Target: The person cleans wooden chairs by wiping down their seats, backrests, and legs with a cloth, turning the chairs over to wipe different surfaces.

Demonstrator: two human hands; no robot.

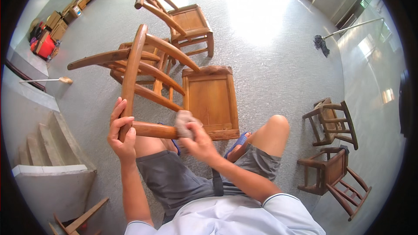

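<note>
A wooden chair (pixel 210 101) stands right in front of me, its slatted back to the left and its panelled seat to the right. My left hand (pixel 121 127) grips the near end of the chair's top rail (pixel 133 81), thumb and fingers wrapped about it. In my right hand (pixel 197 140) is a bunched greyish-brown cloth (pixel 184 124), pressed around the near back post (pixel 155 130) close to the seat. Some of the right fingers are hidden behind the cloth and post.
Behind this chair stand a second wooden chair (pixel 150 55) and a third (pixel 191 19). Two darker chairs (pixel 331 120) (pixel 336 169) lie tipped by the right wall. A mop (pixel 321 45) leans there. Concrete steps (pixel 42 147) rise at left; cardboard boxes (pixel 57 26) line the far left.
</note>
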